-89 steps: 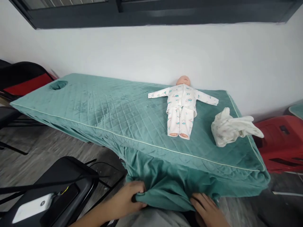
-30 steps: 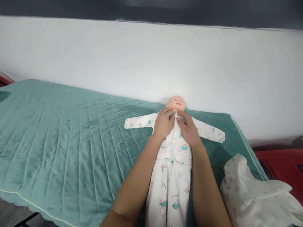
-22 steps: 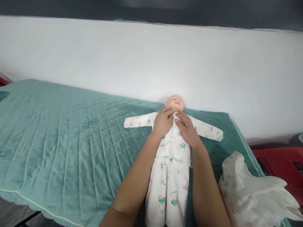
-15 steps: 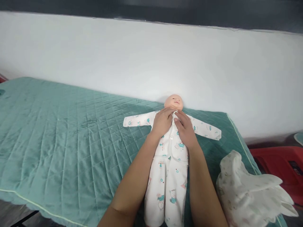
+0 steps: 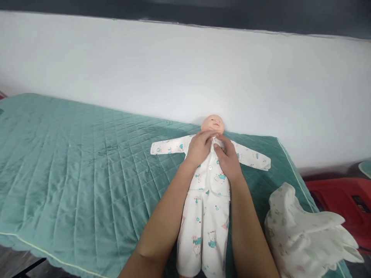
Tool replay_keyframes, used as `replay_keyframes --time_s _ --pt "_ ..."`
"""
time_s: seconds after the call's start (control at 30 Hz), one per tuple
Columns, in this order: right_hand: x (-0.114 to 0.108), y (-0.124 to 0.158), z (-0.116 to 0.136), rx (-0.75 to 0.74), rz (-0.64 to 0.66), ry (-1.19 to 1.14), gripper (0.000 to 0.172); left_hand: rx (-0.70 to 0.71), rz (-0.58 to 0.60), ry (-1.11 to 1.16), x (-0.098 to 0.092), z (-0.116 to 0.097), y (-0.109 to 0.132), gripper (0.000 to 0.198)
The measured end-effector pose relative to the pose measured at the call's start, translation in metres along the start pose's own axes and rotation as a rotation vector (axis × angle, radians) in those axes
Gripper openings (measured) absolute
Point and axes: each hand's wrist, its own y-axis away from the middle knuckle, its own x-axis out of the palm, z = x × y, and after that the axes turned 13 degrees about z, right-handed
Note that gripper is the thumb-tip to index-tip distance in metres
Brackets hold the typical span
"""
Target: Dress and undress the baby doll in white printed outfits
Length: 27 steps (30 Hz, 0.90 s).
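A baby doll [image 5: 213,122] lies on its back, head toward the wall, its arms stretched out sideways. It wears a white printed shirt [image 5: 222,185] with buttons down the front and matching trousers [image 5: 189,231]. At the neckline, my left hand [image 5: 199,148] has its fingers closed on the shirt's collar edge. My right hand [image 5: 228,156] pinches the opposite front edge, thumb and forefinger close to the left fingertips. A button [image 5: 210,168] shows lower on the chest. My fingers partly hide the collar, so I cannot tell whether a button is between them.
A green quilted cover [image 5: 87,173] spreads under the doll and off to the left. At the lower right a crumpled white printed cloth [image 5: 304,235] lies near the edge. Beyond that edge is a red plastic object [image 5: 342,193]. A white wall [image 5: 185,73] rises behind.
Both hands stay at the collar with only a slight shift of the fingers. The right forefinger is a little more bent. The doll and cloth lie as before.
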Motion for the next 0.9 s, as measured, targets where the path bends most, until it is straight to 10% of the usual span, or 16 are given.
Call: replay_keyframes --time_s 0.9 --pt "-0.003 -0.012 -0.009 -0.024 0.091 0.152 0.047 -0.024 -0.068 -0.098 0.003 -0.001 -0.012 0.017"
